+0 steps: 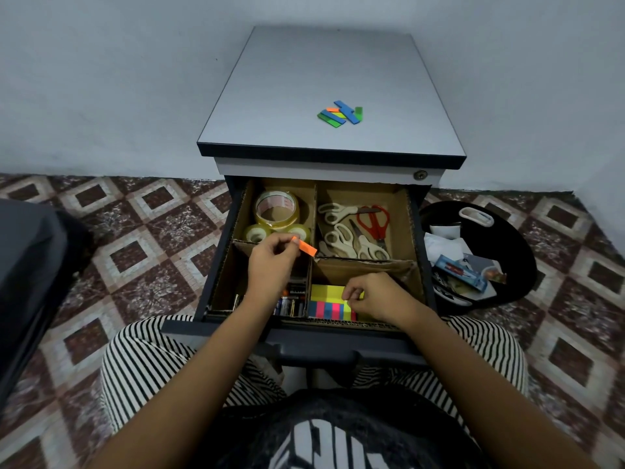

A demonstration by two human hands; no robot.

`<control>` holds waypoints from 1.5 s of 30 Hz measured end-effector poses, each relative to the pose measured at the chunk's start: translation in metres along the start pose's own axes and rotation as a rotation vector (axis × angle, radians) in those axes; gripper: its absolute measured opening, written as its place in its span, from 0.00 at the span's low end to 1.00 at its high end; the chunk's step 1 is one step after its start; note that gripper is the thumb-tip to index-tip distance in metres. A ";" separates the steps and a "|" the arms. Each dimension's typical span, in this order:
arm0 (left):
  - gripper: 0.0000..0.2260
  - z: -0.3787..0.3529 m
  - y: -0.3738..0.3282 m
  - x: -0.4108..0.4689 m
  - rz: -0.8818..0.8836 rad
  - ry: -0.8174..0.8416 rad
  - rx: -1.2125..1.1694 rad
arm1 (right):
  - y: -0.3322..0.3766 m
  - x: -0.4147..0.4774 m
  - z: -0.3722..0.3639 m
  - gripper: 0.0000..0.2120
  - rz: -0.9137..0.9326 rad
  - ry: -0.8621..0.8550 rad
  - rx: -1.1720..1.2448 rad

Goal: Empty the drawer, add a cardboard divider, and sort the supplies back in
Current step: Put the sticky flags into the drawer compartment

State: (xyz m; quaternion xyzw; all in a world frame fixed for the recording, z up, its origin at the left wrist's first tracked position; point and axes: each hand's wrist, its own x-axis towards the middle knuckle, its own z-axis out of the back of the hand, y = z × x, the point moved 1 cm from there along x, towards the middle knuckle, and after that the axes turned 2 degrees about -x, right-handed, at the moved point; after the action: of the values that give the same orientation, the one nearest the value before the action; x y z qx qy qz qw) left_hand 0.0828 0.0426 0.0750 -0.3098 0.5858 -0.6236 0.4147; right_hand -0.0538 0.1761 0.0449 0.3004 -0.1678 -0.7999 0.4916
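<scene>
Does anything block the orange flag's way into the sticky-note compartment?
Only the right hand, pinching the sticky notes there. The orange flag, pinched by the left hand, appears held above the cardboard divider.

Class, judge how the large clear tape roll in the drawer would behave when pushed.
The large tape roll is round, so on edge it would likely roll. Propped against two small rolls, it may slip off if pushed.

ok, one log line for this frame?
left hand: pinches orange flag | right hand: pinches sticky notes in drawer | loose flags: on cabinet top
</scene>
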 end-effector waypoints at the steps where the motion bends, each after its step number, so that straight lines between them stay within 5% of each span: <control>1: 0.07 0.000 0.001 0.001 -0.003 -0.003 0.006 | 0.000 0.001 -0.001 0.07 0.003 -0.004 -0.011; 31: 0.07 0.002 0.000 -0.001 -0.020 -0.013 -0.012 | 0.001 0.002 -0.004 0.02 0.047 -0.025 -0.097; 45: 0.06 0.001 -0.008 -0.010 -0.049 0.152 -0.221 | 0.050 -0.011 0.025 0.04 0.048 -0.354 0.713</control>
State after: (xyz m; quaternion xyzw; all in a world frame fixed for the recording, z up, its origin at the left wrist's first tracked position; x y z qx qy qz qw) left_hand 0.0867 0.0509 0.0844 -0.3198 0.6727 -0.5870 0.3172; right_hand -0.0316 0.1619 0.0953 0.3058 -0.5241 -0.7192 0.3387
